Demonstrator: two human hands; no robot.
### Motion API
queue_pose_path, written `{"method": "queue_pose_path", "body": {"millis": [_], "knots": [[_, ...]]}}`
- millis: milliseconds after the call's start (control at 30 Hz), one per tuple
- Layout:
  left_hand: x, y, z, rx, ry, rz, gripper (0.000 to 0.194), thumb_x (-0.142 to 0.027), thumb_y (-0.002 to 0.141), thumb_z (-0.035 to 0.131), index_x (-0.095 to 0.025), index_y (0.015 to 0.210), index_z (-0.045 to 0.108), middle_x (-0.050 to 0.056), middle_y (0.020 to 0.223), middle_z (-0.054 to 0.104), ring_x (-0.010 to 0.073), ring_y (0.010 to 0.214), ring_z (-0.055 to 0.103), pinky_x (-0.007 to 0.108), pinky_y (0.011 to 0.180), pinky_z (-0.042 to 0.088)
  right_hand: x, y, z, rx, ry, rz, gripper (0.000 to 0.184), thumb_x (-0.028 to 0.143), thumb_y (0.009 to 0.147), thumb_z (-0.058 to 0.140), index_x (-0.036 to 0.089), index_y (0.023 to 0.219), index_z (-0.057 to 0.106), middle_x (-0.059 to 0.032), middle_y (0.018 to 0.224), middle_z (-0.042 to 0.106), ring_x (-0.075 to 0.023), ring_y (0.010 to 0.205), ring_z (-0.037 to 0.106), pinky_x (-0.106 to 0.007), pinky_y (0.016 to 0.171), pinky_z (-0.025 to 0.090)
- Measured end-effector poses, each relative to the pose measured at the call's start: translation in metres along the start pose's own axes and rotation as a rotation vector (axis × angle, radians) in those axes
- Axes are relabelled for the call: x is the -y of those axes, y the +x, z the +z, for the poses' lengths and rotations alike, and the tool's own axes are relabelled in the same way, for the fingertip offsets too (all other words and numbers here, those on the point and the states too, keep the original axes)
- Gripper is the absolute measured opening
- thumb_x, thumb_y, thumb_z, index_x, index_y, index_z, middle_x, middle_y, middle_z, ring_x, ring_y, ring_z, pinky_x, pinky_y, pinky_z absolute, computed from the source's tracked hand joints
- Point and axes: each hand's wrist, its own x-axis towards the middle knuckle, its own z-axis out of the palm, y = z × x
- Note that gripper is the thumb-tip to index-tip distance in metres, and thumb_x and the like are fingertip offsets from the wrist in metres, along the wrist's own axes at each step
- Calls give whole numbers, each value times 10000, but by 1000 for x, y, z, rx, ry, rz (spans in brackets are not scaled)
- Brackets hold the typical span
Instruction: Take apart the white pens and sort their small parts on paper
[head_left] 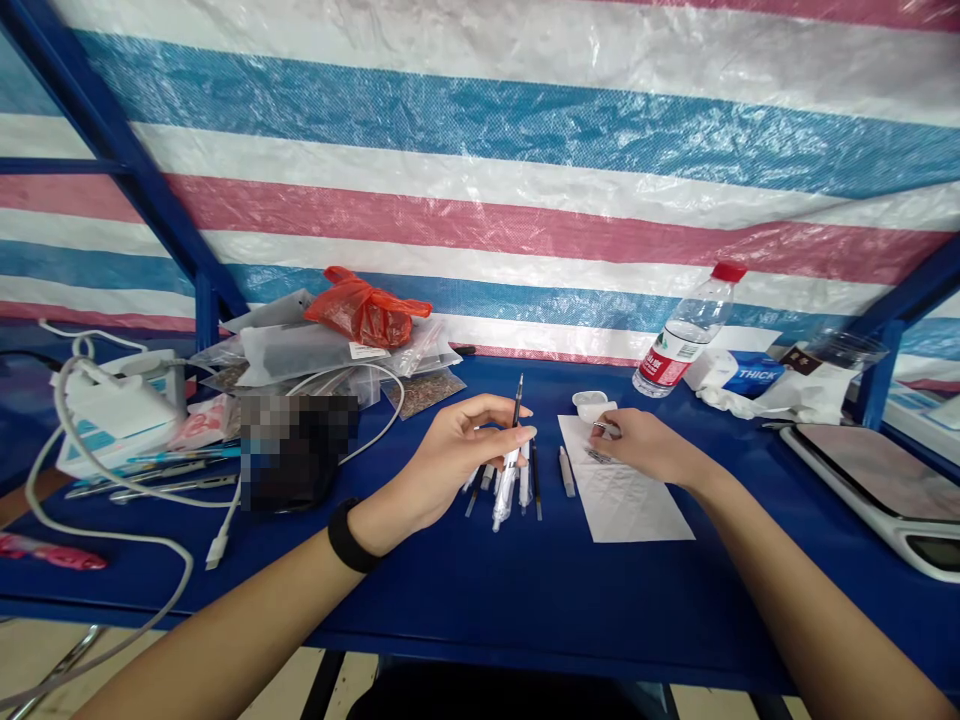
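Note:
My left hand is closed on a thin pen refill that points upward and on a clear pen barrel that hangs below the fingers. Several loose pen parts lie on the blue table just beneath it. To the right, my right hand pinches a tiny metal piece, perhaps a spring, over a white paper sheet. A small white cup stands just behind that hand. A black band circles my left wrist.
A water bottle with a red cap leans at the back right beside white packets. A scale sits at the right edge. Plastic bags and a red bag pile up at back left, with a charger and white cables.

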Motion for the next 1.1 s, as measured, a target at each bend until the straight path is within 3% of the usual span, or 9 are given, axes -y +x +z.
{"method": "queue_pose_path", "body": {"millis": [133, 233, 333, 467, 700, 1100], "knots": [[-1, -1, 1, 39, 7, -4, 267, -327, 716, 879, -179, 871, 721, -20, 813, 660, 117, 626, 675, 241, 595, 481, 1, -3, -8, -29, 182, -27, 257, 419, 833, 638, 179, 742, 619, -26, 733, 603, -167, 640, 524, -300, 588, 345], [-2, -3, 2, 141, 42, -63, 256, -328, 723, 880, -169, 850, 725, 0, 804, 690, 140, 644, 697, 270, 646, 532, 10, -11, -13, -16, 614, -90, 365, 533, 771, 747, 191, 805, 623, 58, 612, 454, -103, 521, 346, -276, 530, 272], [1, -7, 5, 288, 58, -149, 257, -330, 717, 889, -161, 824, 728, 21, 792, 720, 171, 687, 733, 282, 679, 563, 28, -21, -12, 42, 1040, -183, 392, 528, 755, 819, 213, 837, 601, 129, 524, 269, -73, 464, 172, -267, 494, 215], [7, -10, 9, 404, 66, -185, 234, -298, 715, 895, -160, 820, 737, 31, 812, 738, 183, 737, 760, 273, 718, 586, 52, -33, -1, 175, 1328, -262, 349, 452, 784, 846, 219, 819, 587, 147, 499, 170, -67, 448, 104, -253, 462, 178], [7, -11, 9, 415, 80, -168, 253, -328, 714, 902, -163, 830, 748, 50, 829, 748, 210, 760, 768, 310, 740, 613, 62, -38, 13, 319, 1366, -284, 317, 448, 818, 824, 226, 884, 608, 143, 490, 182, -75, 451, 110, -251, 463, 191], [7, -10, 9, 355, -6, -169, 285, -346, 688, 922, -164, 828, 752, 29, 791, 738, 193, 732, 763, 295, 733, 599, 60, -37, 22, 338, 1360, -292, 309, 450, 843, 800, 223, 878, 593, 137, 495, 228, -74, 463, 154, -250, 501, 231]]}}
